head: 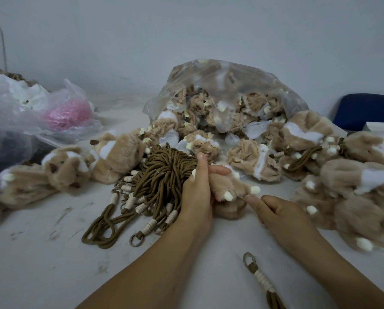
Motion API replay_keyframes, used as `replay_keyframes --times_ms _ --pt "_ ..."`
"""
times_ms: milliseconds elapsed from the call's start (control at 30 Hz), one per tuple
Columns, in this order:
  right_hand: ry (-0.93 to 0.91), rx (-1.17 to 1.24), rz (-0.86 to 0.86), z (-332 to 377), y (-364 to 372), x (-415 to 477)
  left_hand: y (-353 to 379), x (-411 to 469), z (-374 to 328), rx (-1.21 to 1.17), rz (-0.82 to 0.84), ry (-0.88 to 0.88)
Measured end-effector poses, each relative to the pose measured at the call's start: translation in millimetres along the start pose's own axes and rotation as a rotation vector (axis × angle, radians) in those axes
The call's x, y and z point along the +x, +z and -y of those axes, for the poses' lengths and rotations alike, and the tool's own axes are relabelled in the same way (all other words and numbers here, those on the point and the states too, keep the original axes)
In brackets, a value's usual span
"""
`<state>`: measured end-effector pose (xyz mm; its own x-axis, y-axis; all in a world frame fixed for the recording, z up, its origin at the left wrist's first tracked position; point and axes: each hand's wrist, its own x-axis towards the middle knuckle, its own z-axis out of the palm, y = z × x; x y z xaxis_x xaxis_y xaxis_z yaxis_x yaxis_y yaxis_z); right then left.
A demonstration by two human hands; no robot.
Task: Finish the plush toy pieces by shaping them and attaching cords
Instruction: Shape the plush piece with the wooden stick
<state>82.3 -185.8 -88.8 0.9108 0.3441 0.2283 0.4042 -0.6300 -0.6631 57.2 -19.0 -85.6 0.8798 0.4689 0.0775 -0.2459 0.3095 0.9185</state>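
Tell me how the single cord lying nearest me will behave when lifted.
The cord probably hangs limp: its strands curve loosely, like those in the bundle. Likely light, being thin. Its ring may swing at the end.

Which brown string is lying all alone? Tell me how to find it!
Start at the big clear bag of plush pieces at the back of the white table, then come down past the right hand. Near the bottom edge lies one brown cord with a ring and a white wrap. Unlike the cords in the bundle, it lies alone.
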Motion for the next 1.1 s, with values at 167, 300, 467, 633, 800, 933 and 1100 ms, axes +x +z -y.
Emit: replay_keyframes --times_ms 167,300,467,633,800,933,1100 --pt "0.008 -0.006 0.003 0.0 -0.5 -0.1 0.5 0.0 -2.6 -0.076 0.013 0.008" --pt "0.038 -0.003 0.006 -0.6 -2.0 -0.7 -2.4 5.0 -2.7 -0.163 0.048 -0.063" --pt "0.064 0.035 -0.012 1.4 -3.9 -0.9 -3.1 4.2 -5.1 -0.197 0.093 -0.087" --pt "0.057 0.002 -0.038 -1.0 -5.4 -0.9 -0.8 3.9 0.9 -0.093 0.107 -0.02" --pt "0.069 -0.023 -0.016 -2.3 -4.2 -0.3 -5.2 8.4 2.1 -0.058 0.083 -0.072" --pt "0.071 -0.023 -0.006 -3.1 -4.0 1.1 -5.2 5.9 -0.4 0.103 0.01 -0.018" --pt "0.058 -0.005 -0.019 -2.5 -2.0 0.0 -5.3 5.7 3.5 0.262 -0.072 0.118"
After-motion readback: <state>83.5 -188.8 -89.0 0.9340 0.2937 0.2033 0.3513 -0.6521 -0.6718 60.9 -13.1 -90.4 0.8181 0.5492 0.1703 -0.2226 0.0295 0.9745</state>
